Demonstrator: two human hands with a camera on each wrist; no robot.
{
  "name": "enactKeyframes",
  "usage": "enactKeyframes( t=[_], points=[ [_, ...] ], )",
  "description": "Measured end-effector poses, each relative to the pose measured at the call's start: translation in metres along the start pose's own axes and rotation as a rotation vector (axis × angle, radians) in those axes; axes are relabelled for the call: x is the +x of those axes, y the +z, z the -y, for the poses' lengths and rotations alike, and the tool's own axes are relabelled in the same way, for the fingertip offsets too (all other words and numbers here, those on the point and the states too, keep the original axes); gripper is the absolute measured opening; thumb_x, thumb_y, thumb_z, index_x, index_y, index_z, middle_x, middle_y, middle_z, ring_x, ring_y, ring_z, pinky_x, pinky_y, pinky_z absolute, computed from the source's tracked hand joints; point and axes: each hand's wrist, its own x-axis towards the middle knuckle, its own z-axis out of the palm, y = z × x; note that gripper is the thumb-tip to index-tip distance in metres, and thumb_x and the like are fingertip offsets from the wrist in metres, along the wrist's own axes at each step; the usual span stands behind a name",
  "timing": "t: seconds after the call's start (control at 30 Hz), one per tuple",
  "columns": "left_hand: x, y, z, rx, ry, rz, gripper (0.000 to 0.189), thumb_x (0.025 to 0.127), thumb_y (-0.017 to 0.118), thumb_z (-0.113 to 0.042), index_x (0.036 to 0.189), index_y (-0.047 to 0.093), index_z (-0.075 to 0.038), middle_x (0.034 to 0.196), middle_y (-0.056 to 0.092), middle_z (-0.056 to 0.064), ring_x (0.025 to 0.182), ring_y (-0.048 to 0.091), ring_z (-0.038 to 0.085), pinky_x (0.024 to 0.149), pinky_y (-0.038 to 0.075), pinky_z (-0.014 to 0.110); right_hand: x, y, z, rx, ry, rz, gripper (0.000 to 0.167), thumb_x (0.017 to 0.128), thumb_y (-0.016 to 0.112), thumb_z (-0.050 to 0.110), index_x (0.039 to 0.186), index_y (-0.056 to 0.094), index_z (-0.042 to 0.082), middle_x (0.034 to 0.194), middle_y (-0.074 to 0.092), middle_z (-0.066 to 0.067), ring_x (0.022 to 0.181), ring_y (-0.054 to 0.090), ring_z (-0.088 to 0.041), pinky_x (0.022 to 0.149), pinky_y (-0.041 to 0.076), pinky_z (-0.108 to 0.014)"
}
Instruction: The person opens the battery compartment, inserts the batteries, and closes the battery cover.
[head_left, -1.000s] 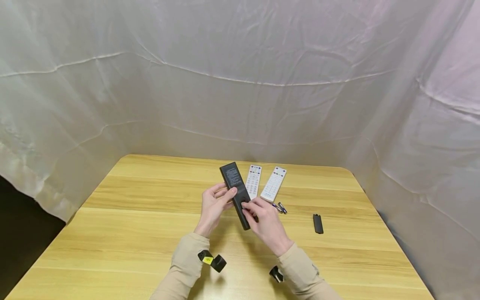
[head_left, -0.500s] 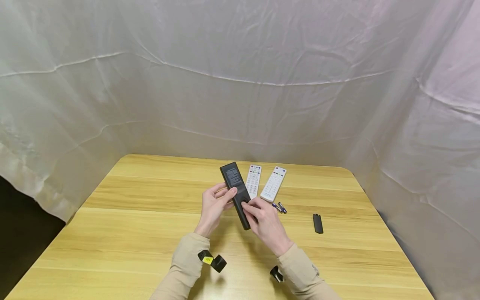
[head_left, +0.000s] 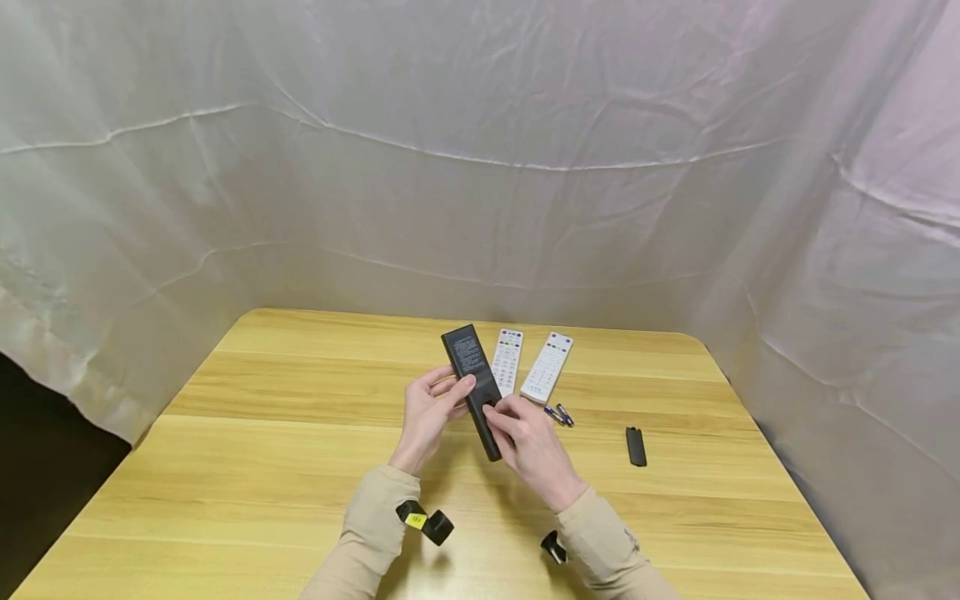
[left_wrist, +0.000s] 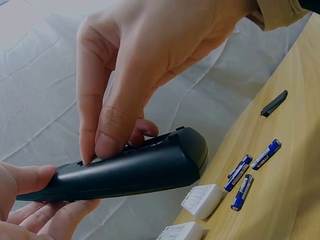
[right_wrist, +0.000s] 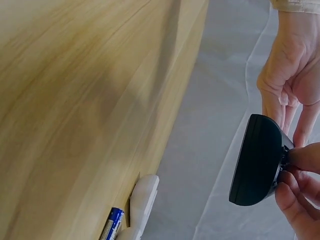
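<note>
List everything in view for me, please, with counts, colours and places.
Table: one, wood-coloured, across the foreground.
Black remote: one, black, held above the table, back showing.
White remotes: two, white, on the table's far part.
Batteries: at least three, mostly blue, near the white remotes.
Small cover: one, black, right of the batteries.
Curtain: count unclear, grey, behind and beside the table.
Dark area: one, black, left edge.
Sleeves: two, beige, over the table.
Devices: two, black, at the sleeves.
Left hand: one, holding the black remote.
Right hand: one, fingers at the black remote's back.

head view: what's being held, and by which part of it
A black remote, held around its middle by the left grip; the right grip is at its back, anything pinched there hidden.
</note>
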Motion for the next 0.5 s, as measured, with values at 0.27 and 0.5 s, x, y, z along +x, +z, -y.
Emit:
enactKeyframes(
  t=[0.27, 0.5],
  points=[
    [0.0004, 0.0007, 0.0009, 0.004, -0.006, -0.003, 0.039, 0.093, 0.069, -0.003, 0.128, 0.059, 0.01, 0.102, 0.077, 0.016, 0.078, 0.074, 0.011, 0.075, 0.066, 0.029, -0.0029, 0.0012, 0.0016, -0.011, 0.022, -0.007, 0.028, 0.077, 0.082, -0.003, 0.104, 0.078, 0.0, 0.089, 0.066, -0.004, 0.078, 0.063, -0.016, 0.067, 0.059, -0.026],
    [0.0008, 0.0008, 0.0011, -0.006, -0.01, -0.003, 0.038, 0.093, 0.069, -0.002, 0.128, 0.059, 0.01, 0.102, 0.077, 0.016, 0.078, 0.075, 0.012, 0.076, 0.066, 0.03, -0.0032, 0.0012, 0.004, -0.004, 0.04, -0.029, 0.027, 0.077, 0.083, -0.003, 0.103, 0.078, 0.001, 0.091, 0.068, -0.004, 0.08, 0.064, -0.018, 0.068, 0.06, -0.027]
  ],
)
